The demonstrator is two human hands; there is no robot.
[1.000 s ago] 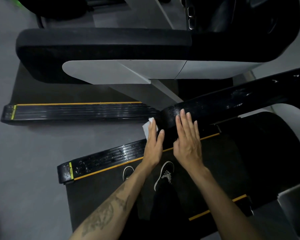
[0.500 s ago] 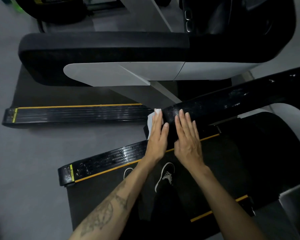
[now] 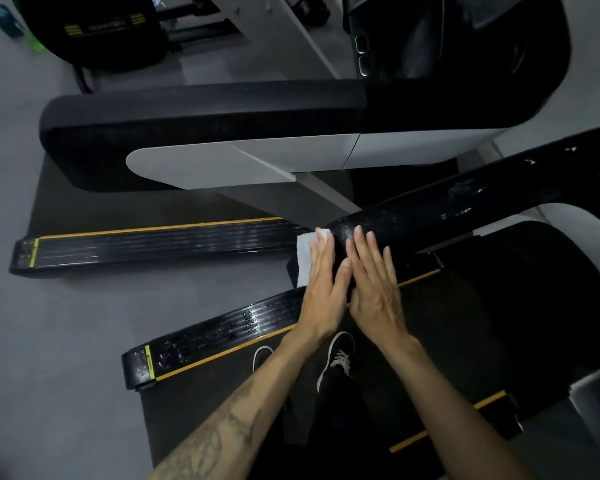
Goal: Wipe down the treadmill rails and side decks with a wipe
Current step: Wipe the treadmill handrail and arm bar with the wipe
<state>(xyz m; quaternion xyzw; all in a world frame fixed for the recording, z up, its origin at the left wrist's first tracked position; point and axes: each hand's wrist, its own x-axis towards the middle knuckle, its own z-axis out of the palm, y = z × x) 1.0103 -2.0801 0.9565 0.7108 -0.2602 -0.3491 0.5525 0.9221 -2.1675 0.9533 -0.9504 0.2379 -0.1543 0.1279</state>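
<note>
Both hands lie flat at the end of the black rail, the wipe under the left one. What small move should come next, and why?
Probably slide the left hand, pressing the wipe, up along the rail to the right. The wipe sits only at the rail's lower end, and smears show farther up. The right hand lies flat beside it.

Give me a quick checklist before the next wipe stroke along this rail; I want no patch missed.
1. Wipe under the left hand: ok, flat fingers press it on the rail's rounded end.
2. Right hand placed: ok, it lies flat on the rail beside the left hand, with no wipe seen under it.
3. Rail ahead free of objects: ok.
4. Rail ahead already wiped: cannot tell, only streaks and glints show.
5. Side deck wet: ok, droplets show on its ribs.
6. Footing: ok, a shoe stands on the belt.
</note>
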